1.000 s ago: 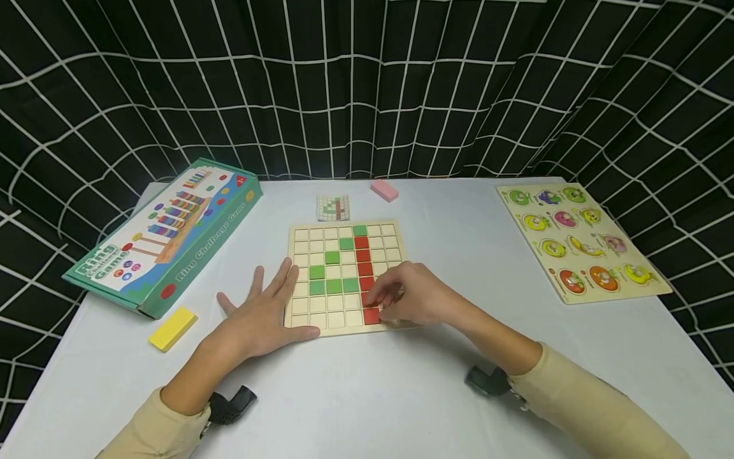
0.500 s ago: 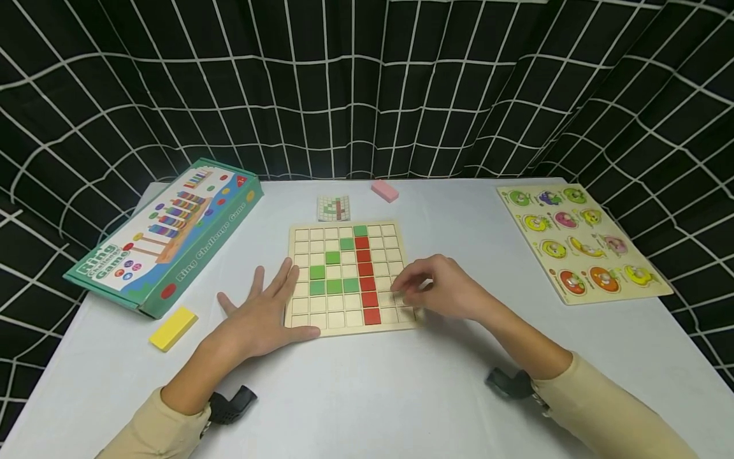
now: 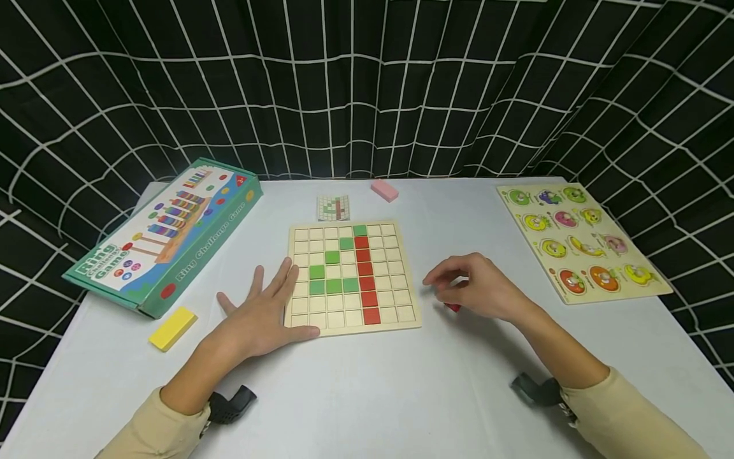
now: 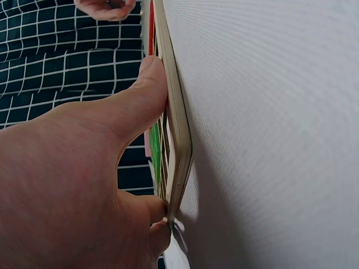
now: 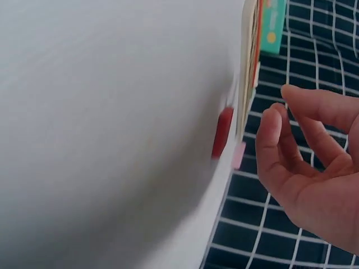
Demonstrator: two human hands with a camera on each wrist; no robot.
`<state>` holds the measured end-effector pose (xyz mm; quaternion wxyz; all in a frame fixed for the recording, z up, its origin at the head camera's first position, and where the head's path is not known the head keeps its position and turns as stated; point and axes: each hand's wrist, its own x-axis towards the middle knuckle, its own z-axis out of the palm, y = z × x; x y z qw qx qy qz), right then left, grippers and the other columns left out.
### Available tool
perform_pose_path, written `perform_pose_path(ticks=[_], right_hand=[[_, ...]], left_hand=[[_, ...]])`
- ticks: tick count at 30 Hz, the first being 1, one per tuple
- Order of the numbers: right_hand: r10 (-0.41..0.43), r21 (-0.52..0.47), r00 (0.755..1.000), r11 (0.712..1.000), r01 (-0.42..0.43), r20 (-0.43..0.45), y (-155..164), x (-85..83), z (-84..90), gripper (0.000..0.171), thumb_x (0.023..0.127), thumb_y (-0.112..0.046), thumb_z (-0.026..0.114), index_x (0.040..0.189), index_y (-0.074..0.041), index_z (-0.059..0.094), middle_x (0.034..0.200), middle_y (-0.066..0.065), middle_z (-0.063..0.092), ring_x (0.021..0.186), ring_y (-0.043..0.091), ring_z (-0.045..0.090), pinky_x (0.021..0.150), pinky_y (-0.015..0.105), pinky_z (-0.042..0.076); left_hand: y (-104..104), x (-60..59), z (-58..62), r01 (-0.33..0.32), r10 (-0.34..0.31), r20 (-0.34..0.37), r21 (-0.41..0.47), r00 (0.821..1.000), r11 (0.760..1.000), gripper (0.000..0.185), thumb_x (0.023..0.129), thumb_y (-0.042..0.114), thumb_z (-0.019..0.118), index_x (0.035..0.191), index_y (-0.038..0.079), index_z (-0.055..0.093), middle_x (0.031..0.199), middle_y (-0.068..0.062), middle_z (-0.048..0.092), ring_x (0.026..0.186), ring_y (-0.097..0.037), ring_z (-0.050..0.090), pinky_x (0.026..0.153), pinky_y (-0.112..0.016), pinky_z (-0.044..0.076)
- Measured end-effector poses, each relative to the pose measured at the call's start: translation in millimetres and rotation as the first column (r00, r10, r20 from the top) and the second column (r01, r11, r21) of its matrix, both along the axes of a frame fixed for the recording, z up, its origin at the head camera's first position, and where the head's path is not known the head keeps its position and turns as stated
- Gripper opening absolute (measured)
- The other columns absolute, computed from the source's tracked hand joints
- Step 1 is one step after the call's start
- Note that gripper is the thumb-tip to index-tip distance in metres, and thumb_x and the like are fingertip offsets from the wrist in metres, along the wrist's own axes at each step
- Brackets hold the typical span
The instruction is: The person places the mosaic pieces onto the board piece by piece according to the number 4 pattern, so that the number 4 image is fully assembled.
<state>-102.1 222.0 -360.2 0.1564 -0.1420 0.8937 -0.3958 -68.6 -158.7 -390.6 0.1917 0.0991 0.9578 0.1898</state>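
Observation:
The wooden grid board (image 3: pixel 297 322) lies flat on the table. Green squares (image 3: pixel 334 286) form a stepped outline on it, beside a column of red squares (image 3: pixel 367 283). My left hand (image 3: pixel 258 319) rests at the board's left edge, fingers spread; in the left wrist view its thumb (image 4: pixel 147 84) presses on the board's near edge. To the right of the board hovers my right hand (image 3: pixel 482 287), fingers loosely bent with nothing between them. Below it a red block (image 3: pixel 452 307) lies on the table, partly hidden; the right wrist view shows this red block (image 5: pixel 222 133) apart from the fingertips.
Behind the board are a small pattern card (image 3: pixel 333 208) and a pink block (image 3: pixel 384 190). A yellow block (image 3: pixel 172 329) and a green game box (image 3: pixel 166 236) stand on the left. A fruit puzzle board (image 3: pixel 579 245) lies at the right. Black gridded cloth (image 3: pixel 344 89) surrounds the table.
My right hand has moved right, away from the board's red column to above the red block on the table. The left hand and the board have stayed put.

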Motion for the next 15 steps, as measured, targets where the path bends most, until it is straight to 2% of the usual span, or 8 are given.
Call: perform_pose_path(ticks=[3,7,11,15], right_hand=[[0.017,0.015,1.0,1.0,-0.016,-0.021,8.4,0.4,-0.2,0.027,0.084,0.006,0.075,0.107,-0.008,0.08,0.1,0.011,0.072,0.093,0.023,0.063,0.072,0.026,0.056],[0.038,-0.006,0.999,0.999,-0.038,0.017,18.2,0.2,-1.2,0.028,0.086,0.009,0.071,0.109,-0.006,0.078,0.107,0.013,0.073,0.092,0.023,0.07,0.077,0.025,0.056],[0.071,-0.011,0.996,0.997,-0.07,0.046,25.6,-0.7,-3.2,0.032,0.086,0.013,0.066,0.109,-0.005,0.077,0.11,0.013,0.075,0.094,0.024,0.072,0.077,0.025,0.056],[0.092,0.024,0.995,0.995,-0.093,0.04,30.3,-1.3,-4.3,0.034,0.084,0.014,0.067,0.107,-0.008,0.079,0.109,0.007,0.077,0.098,0.025,0.065,0.074,0.024,0.055]], left_hand=[[-0.2,0.1,-0.1,0.0,0.0,-0.001,0.0,1.0,1.0,0.122,0.082,0.078,0.068,0.169,0.014,0.01,0.178,-0.005,-0.003,0.158,-0.054,-0.007,0.094,-0.096,-0.01],[-0.9,0.7,0.0,0.003,-0.003,-0.005,-0.001,1.0,1.0,0.122,0.082,0.078,0.068,0.169,0.014,0.01,0.178,-0.005,-0.003,0.158,-0.054,-0.007,0.095,-0.096,-0.009],[-1.2,1.2,0.1,0.007,-0.008,-0.01,-0.002,1.0,1.0,0.122,0.083,0.078,0.068,0.169,0.014,0.01,0.178,-0.004,-0.002,0.158,-0.054,-0.007,0.094,-0.096,-0.008],[-0.8,1.1,0.3,0.009,-0.009,-0.011,-0.001,1.0,1.0,0.121,0.083,0.077,0.068,0.169,0.014,0.011,0.178,-0.005,-0.002,0.158,-0.054,-0.006,0.094,-0.096,-0.007]])
